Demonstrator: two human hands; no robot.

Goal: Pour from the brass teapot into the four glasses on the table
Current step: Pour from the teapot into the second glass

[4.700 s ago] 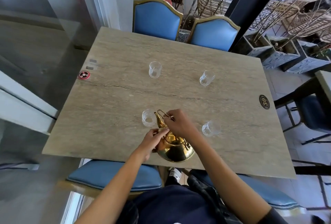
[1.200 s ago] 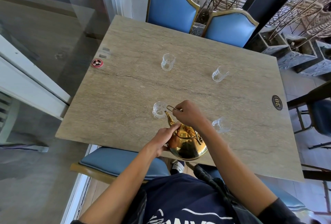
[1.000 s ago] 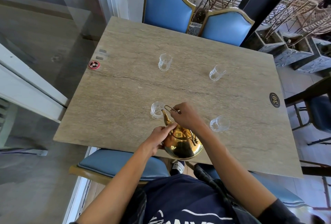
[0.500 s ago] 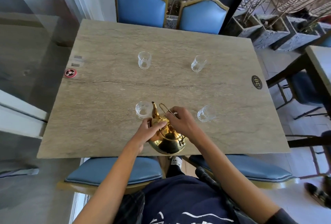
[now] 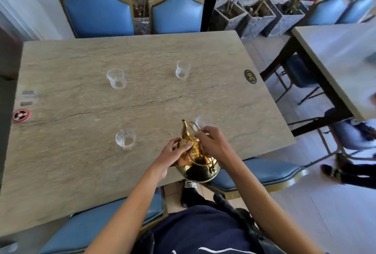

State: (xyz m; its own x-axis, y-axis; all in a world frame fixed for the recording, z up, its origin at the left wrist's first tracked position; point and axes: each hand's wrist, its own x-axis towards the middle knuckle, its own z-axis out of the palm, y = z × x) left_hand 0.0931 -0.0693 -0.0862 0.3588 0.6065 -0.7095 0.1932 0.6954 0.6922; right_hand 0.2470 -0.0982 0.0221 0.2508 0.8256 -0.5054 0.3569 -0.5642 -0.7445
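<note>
The brass teapot (image 5: 196,164) hangs over the near edge of the stone table (image 5: 81,123), tilted with its spout up and forward. My right hand (image 5: 213,144) grips its wire handle. My left hand (image 5: 173,153) rests on its lid and shoulder. The spout tip lies just left of the near-right glass (image 5: 200,122), which my right hand partly hides. The near-left glass (image 5: 125,139) stands to the left of the teapot. The far-left glass (image 5: 116,78) and far-right glass (image 5: 182,69) stand further back.
Two blue chairs (image 5: 97,12) stand at the far side and two blue seats (image 5: 264,171) at the near side. A red disc (image 5: 21,115) and a black number badge (image 5: 250,76) lie on the table. A second table (image 5: 335,58) and a person's feet (image 5: 345,172) are to the right.
The teapot has moved from beside the near-left glass rightwards to the near-right glass, both hands still on it. The view has swung to the right.
</note>
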